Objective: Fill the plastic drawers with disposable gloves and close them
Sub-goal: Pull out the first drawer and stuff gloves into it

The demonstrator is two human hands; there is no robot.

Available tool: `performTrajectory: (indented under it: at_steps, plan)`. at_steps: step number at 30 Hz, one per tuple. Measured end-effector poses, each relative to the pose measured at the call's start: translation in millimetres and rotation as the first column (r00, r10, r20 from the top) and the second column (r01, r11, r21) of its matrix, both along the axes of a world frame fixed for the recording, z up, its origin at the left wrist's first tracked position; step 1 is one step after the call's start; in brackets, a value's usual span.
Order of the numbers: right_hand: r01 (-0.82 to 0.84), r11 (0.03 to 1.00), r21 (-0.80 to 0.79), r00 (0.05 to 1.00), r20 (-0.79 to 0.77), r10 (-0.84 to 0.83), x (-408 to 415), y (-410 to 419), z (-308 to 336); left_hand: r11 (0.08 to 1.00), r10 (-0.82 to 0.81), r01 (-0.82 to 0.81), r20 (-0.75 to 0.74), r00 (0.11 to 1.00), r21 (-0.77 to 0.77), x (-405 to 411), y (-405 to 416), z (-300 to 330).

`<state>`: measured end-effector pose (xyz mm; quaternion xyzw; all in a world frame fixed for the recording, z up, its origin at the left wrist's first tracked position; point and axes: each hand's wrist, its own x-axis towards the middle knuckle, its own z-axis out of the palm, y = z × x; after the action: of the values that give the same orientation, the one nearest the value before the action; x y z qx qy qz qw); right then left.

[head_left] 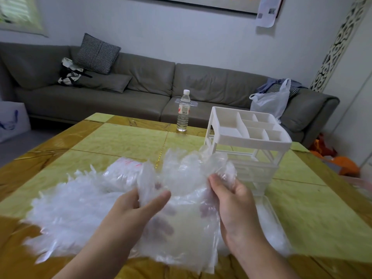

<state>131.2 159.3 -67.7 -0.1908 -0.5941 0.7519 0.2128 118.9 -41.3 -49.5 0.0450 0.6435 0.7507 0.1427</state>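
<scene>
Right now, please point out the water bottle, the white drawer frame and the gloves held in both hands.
water bottle (183,112), head view, on its label.
white drawer frame (249,141), head view, front rim of top tray.
gloves (181,178), head view, crumpled middle between hands.

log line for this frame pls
left hand: grips gloves | right hand: grips same gloves | drawer unit: on table, behind

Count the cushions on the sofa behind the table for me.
2. A checked cushion leans upright against the sofa back at the left; a plain grey cushion lies flat just below it. More may be hidden under the clothes at the right end.
</scene>
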Motion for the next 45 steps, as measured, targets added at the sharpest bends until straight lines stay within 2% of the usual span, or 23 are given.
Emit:
performTrajectory:
  at_steps: [2, 5, 8, 12, 14, 16, 18, 20, 22, 25, 26, 28, 30, 32, 33, 36, 38, 40, 42, 45]
  plan:
    - [0.036, 0.996, 0.077, 0.999, -0.009, -0.036, -0.9, -0.9, -2.9, 0.995, -0.080, 0.084, 0.079, 0.994, -0.044, 1.1, -0.8, -3.4]
    - [0.033, 0.992, 0.121, 0.999, -0.004, -0.033, -0.2, -3.8, -1.9, 0.989, -0.053, 0.059, 0.044, 0.998, -0.137, 0.5, -0.8, -8.3]
    - [-0.135, 0.991, 0.001, 0.990, 0.040, 0.135, 3.2, -2.1, 3.6, 0.985, 0.046, -0.056, -0.067, 0.997, -0.162, -1.6, 0.8, -12.5]
    - [-0.380, 0.923, -0.057, 0.920, 0.076, 0.384, 8.9, -1.1, 9.6, 0.971, 0.174, -0.202, -0.207, 0.963, -0.125, -0.4, 2.7, -10.7]
    - [-0.359, 0.933, -0.027, 0.931, 0.066, 0.360, 8.1, -3.8, 6.1, 0.965, 0.204, -0.233, -0.217, 0.955, -0.120, -0.4, 2.4, -9.9]
    - [-0.292, 0.954, 0.063, 0.955, 0.063, 0.288, 6.5, -5.7, 3.6, 0.973, 0.161, -0.188, -0.186, 0.969, -0.136, -0.4, 1.1, -7.6]
    - [-0.251, 0.957, 0.142, 0.968, 0.065, 0.244, 5.1, -5.8, 2.4, 0.972, 0.111, -0.132, -0.118, 0.987, -0.192, -0.7, -0.8, -8.0]
    - [-0.261, 0.949, 0.179, 0.965, 0.073, 0.251, 5.2, -5.3, 1.9, 0.948, 0.113, -0.144, -0.123, 0.986, -0.285, -2.8, -1.7, -12.4]
    - [-0.307, 0.942, 0.132, 0.948, 0.124, 0.292, 6.3, -5.6, 2.2, 0.911, 0.148, -0.219, -0.220, 0.964, -0.349, -3.3, 0.2, -15.2]
    - [-0.416, 0.909, -0.036, 0.887, 0.202, 0.414, 12.5, -7.2, 8.0, 0.867, 0.255, -0.365, -0.328, 0.910, -0.339, -0.5, 3.0, -11.5]
    - [-0.436, 0.900, -0.001, 0.880, 0.209, 0.427, 14.3, -7.1, 9.3, 0.869, 0.269, -0.378, -0.336, 0.903, -0.320, -0.4, 2.7, -10.5]
    - [-0.425, 0.897, 0.123, 0.894, 0.213, 0.395, 16.5, -5.0, 11.3, 0.902, 0.261, -0.335, -0.277, 0.925, -0.271, -1.3, 0.8, -6.8]
    - [-0.411, 0.883, 0.227, 0.905, 0.221, 0.364, 16.4, 0.1, 11.7, 0.958, 0.219, -0.238, -0.128, 0.967, -0.159, -4.8, -2.8, -4.5]
    - [-0.422, 0.867, 0.264, 0.899, 0.247, 0.362, 17.2, 5.2, 14.2, 0.987, 0.161, -0.161, 0.048, 0.986, -0.007, -6.3, -4.8, -1.0]
    - [-0.430, 0.864, 0.263, 0.894, 0.257, 0.367, 17.6, 7.7, 15.1, 0.990, 0.137, -0.140, 0.088, 0.987, 0.027, -6.2, -5.6, -1.3]
    - [-0.399, 0.906, 0.144, 0.905, 0.221, 0.363, 19.3, 9.9, 18.4, 0.984, 0.163, -0.162, 0.003, 0.987, -0.068, -7.1, -0.7, -10.0]
    - [-0.371, 0.922, -0.110, 0.911, 0.150, 0.384, 22.2, 4.2, 20.1, 0.942, 0.273, -0.293, -0.134, 0.953, -0.164, -5.3, 7.1, -15.2]
    - [-0.397, 0.858, -0.326, 0.897, 0.063, 0.438, 25.7, -7.6, 20.6, 0.879, 0.375, -0.432, -0.267, 0.888, -0.202, 0.7, 15.8, -14.1]
    - [-0.394, 0.840, -0.373, 0.903, 0.011, 0.429, 28.5, -18.9, 16.1, 0.858, 0.398, -0.485, -0.375, 0.837, -0.170, 9.1, 27.5, -11.3]
    - [-0.230, 0.922, -0.312, 0.970, 0.004, 0.243, 27.6, -19.6, 11.1, 0.880, 0.358, -0.461, -0.479, 0.801, -0.114, 17.1, 45.0, -14.2]
